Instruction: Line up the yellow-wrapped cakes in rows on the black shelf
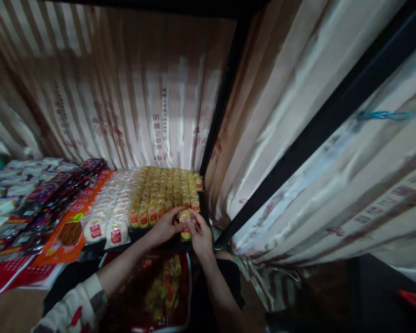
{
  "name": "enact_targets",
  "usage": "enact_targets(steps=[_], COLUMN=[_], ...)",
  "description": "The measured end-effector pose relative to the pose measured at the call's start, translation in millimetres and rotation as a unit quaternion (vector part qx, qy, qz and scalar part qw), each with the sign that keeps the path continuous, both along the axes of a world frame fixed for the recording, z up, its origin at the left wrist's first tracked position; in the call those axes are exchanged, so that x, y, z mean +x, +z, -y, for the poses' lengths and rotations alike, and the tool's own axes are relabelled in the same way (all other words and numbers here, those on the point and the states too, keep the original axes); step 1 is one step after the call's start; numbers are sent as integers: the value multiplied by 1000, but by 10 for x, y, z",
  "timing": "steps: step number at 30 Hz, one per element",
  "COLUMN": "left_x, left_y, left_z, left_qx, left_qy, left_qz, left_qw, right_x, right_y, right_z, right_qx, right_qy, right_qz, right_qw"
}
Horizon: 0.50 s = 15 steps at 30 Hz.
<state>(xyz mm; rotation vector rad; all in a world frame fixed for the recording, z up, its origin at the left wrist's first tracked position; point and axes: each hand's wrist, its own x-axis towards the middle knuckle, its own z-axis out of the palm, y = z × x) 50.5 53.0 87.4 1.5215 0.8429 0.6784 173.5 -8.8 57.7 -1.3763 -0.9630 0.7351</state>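
Note:
Between my two hands is a small yellow packaged cake (185, 235) in a clear wrapper with a red label. My left hand (167, 226) grips its left side with thumb and fingers. On its right side my right hand (200, 233) is closed, thumb across the front. Just behind the hands stand tight rows of the same yellow packaged cakes (159, 192), their red labels facing me. Below my forearms, a red bag (189, 282) lies across my lap with several loose yellow packs (168, 286) in it, dim and blurred.
Left of the rows are white round packets (115, 233), an orange snack bag (69, 236) and dark packages (38, 201). Pale printed curtains (142, 101) hang behind and to the right. Black frame posts (284, 157) slant down close to my right side.

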Motion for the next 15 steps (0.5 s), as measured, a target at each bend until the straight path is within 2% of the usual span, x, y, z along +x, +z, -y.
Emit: enact_targets(steps=[4, 7, 11, 15], left_x=[200, 373, 653, 944], left_y=[28, 111, 283, 456], left_z=[-220, -413, -626, -809], left_qx=[68, 95, 131, 140], left_qy=[10, 46, 62, 62], left_qz=[-25, -66, -113, -132], left_qw=[997, 992, 983, 979], right_x=[-10, -19, 45, 183], right_y=[26, 58, 72, 46], right_z=[-140, -208, -360, -596], right_qx=[27, 36, 36, 51], right_qy=[-84, -130, -161, -189], right_qz=[43, 87, 158, 169], right_qw=[995, 987, 974, 966])
